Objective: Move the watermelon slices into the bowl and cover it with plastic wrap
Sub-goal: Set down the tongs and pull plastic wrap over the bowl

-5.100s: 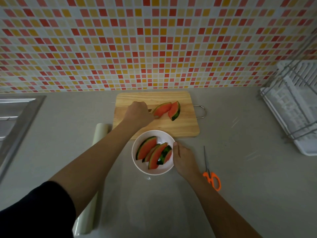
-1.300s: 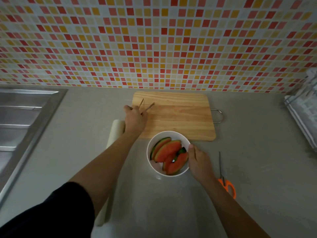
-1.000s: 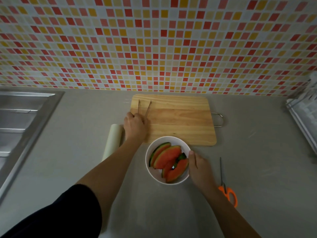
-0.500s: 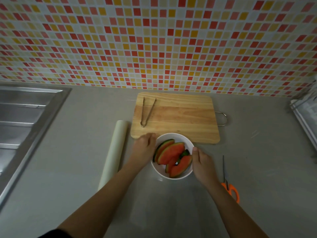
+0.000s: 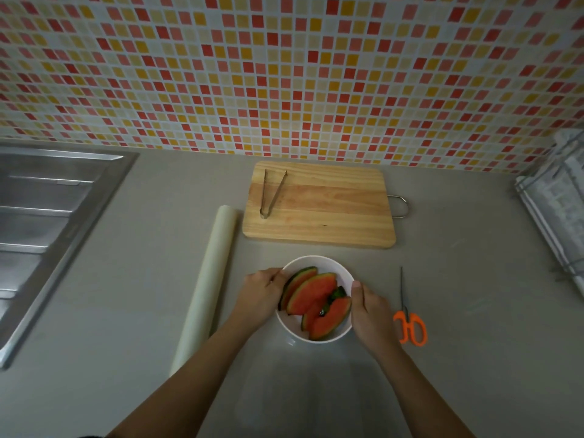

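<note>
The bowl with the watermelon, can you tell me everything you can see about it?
The bowl is round, plain white and smooth, maybe ceramic or plastic. It sits upright on the grey counter, in front of the wooden cutting board. Inside lie several watermelon slices, red with green rinds, leaning on each other. The left hand holds its left rim and the right hand its right rim. No wrap covers it yet.

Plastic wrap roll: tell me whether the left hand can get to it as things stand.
Probably yes. The plastic wrap roll lies on the counter just left of the left hand, nothing between them; but that hand first has to let go of the bowl.
</note>
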### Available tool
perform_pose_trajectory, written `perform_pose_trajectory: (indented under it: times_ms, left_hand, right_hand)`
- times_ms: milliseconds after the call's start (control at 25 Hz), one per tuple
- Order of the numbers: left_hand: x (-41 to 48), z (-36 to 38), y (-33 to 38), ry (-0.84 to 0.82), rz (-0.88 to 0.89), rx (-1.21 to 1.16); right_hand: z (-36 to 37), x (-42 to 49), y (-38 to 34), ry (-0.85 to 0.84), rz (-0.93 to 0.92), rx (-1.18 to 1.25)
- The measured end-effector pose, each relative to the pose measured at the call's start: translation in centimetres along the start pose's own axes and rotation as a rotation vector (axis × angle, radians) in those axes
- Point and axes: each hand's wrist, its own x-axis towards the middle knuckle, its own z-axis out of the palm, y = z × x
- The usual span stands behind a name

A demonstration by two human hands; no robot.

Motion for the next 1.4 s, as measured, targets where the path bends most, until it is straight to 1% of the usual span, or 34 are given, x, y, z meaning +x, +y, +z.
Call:
perform_pose_trajectory:
  times_ms: [120,240,320,400,440,480,520,560,640,680,720,800,960,1000,1040,1080,1160,1200,1240,1320,1400]
  left_hand:
    - [-1.2,0.1,-0.3,-0.004,0.012,-0.014]
    - [-1.8,0.0,0.2,0.013,0.085,0.067]
    - [-1.9,-0.7,0.4,0.125,0.132,0.081]
    - [-1.1,-3.2,0.0,0.309,0.126,0.084]
    - [-0.5,-4.8,-0.9,0.375,0.115,0.115]
    - [0.3,-6.4,-2.2,0.402,0.079,0.161]
    - [0.9,-8.0,-3.6,0.378,0.005,0.215]
    - [1.3,-9.4,-4.7,0.301,-0.102,0.260]
    - [1.3,-10.2,-6.1,0.091,-0.286,0.272]
    - [1.1,-9.9,-6.5,0.016,-0.319,0.262]
    - [1.0,-9.3,-6.8,-0.022,-0.307,0.274]
    - [0.7,-8.8,-7.0,-0.015,-0.278,0.272]
    - [0.2,-9.3,-7.1,0.087,-0.315,0.011]
    - [-0.1,-9.5,-6.8,0.103,-0.316,-0.071]
    - [-0.3,-9.7,-6.3,0.115,-0.299,-0.166]
    - [-0.5,-10.0,-5.4,0.116,-0.269,-0.274]
    - [-0.6,-10.5,-2.8,0.090,-0.169,-0.478]
    - [-0.6,-10.6,-1.3,0.077,-0.106,-0.544]
    - [-0.6,-10.6,0.2,0.067,-0.048,-0.593]
    - [-0.6,-10.2,3.0,0.043,0.042,-0.643]
    - [-0.9,-9.6,5.1,-0.011,0.097,-0.675]
  right_hand:
    - [-0.2,-1.1,0.1,0.009,-0.013,0.015]
    - [-0.3,-1.1,0.1,-0.006,0.008,-0.003]
    - [-0.4,-1.2,0.1,-0.005,-0.013,0.003]
    - [-0.6,-1.3,0.0,0.004,-0.028,0.003]
    - [-0.7,-1.3,0.0,0.004,-0.028,-0.004]
    - [-0.6,-1.3,0.0,0.001,-0.028,-0.014]
    - [-0.6,-1.3,0.0,0.001,-0.029,-0.025]
    - [-0.6,-1.2,0.0,0.006,-0.030,-0.033]
    - [-0.5,-1.2,0.0,0.008,-0.032,-0.029]
    - [-0.5,-1.3,0.1,0.003,-0.031,-0.020]
    - [-0.5,-1.3,0.2,-0.003,-0.028,-0.014]
    - [-0.6,-1.2,0.2,-0.030,-0.017,-0.009]
    - [-1.3,-1.1,0.3,-0.147,-0.025,0.009]
    - [-1.7,-1.2,0.4,-0.151,-0.018,0.025]
    - [-2.2,-1.4,0.3,-0.105,-0.017,0.040]
    - [-2.6,-1.5,0.1,-0.015,-0.029,0.050]
    - [-3.4,-1.7,-1.0,0.172,-0.110,0.091]
    - [-3.7,-1.8,-1.9,0.221,-0.168,0.123]
    - [-3.9,-2.1,-2.9,0.223,-0.220,0.161]
    - [-4.1,-3.0,-4.7,0.118,-0.280,0.250]
    - [-4.0,-4.4,-5.7,-0.035,-0.279,0.323]
